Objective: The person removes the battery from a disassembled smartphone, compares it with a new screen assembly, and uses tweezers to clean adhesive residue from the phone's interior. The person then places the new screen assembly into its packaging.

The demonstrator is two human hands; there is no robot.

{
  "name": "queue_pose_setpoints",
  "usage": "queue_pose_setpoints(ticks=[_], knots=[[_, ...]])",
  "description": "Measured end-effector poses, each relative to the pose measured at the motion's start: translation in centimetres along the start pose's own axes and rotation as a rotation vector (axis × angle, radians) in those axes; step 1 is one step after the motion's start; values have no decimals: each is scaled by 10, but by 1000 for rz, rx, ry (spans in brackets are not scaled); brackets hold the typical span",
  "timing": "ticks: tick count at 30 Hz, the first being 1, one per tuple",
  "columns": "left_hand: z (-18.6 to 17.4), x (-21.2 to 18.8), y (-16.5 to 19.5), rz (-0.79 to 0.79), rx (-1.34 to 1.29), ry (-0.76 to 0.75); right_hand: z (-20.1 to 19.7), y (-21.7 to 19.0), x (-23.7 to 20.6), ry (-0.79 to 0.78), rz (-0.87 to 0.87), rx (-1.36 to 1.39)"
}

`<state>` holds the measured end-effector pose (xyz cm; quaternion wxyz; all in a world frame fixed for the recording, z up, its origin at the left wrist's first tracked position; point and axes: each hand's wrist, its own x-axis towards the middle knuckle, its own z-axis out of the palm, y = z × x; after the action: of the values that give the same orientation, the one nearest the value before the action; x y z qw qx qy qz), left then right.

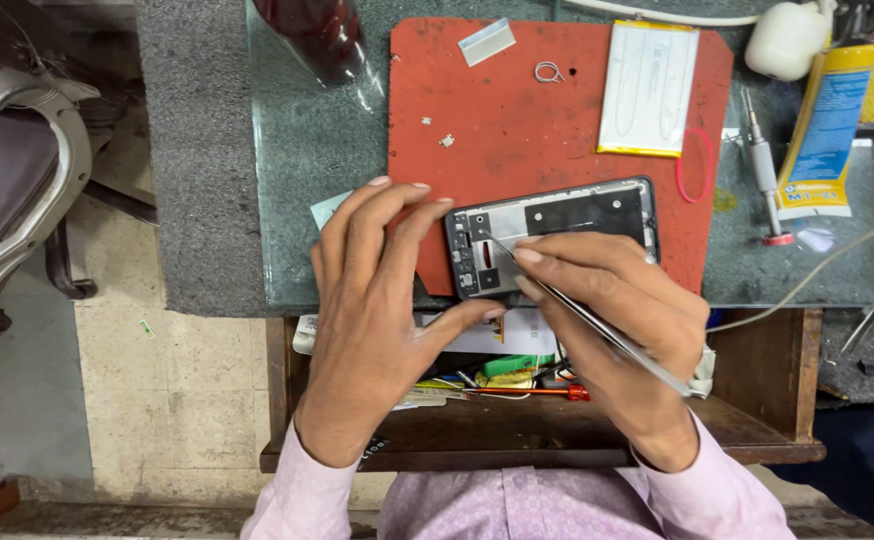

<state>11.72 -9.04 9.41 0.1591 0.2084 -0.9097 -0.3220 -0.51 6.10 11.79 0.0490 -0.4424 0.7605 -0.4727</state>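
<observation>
Item: opened phone (pixel 557 235), back cover off, lying flat on a red work mat (pixel 517 110) at the near edge of a glass-topped bench (pixel 307 150).

Right hand (pixel 612 300): fingers pressed together, pinching a pair of slim metal tweezers (pixel 597 325). The tips are reaching up and left from the pinch into the phone's upper left corner, beside the small board parts there. The tweezer tail is trailing back over the wrist.

Left hand (pixel 377 290): fingers spread and arched, fingertips resting on the mat and against the phone's left end, just across from the tweezer tips. The thumb is tucking under toward the bench edge. It is closing on nothing.

Handling: the phone looks light, stiff and thin. The exposed inner parts are probably fragile, so the outer frame edges seem the safest place to take hold.

Beyond the grip: a flat white battery pack (pixel 649 88), a pink elastic band (pixel 695 165), a screwdriver (pixel 763 170) and a yellow-and-blue tube (pixel 829 125). Below the grip: an open wooden drawer (pixel 757 420) of oddments.
</observation>
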Motion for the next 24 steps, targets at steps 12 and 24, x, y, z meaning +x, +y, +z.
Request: queue_pose_setpoints(ticks=[12, 24], knots=[[-1, 11, -5, -72, -70, -23, 29, 9, 16, 2, -53, -39], [1, 12, -6, -70, -59, -19, 25, 10, 18, -47, -64, -30]])
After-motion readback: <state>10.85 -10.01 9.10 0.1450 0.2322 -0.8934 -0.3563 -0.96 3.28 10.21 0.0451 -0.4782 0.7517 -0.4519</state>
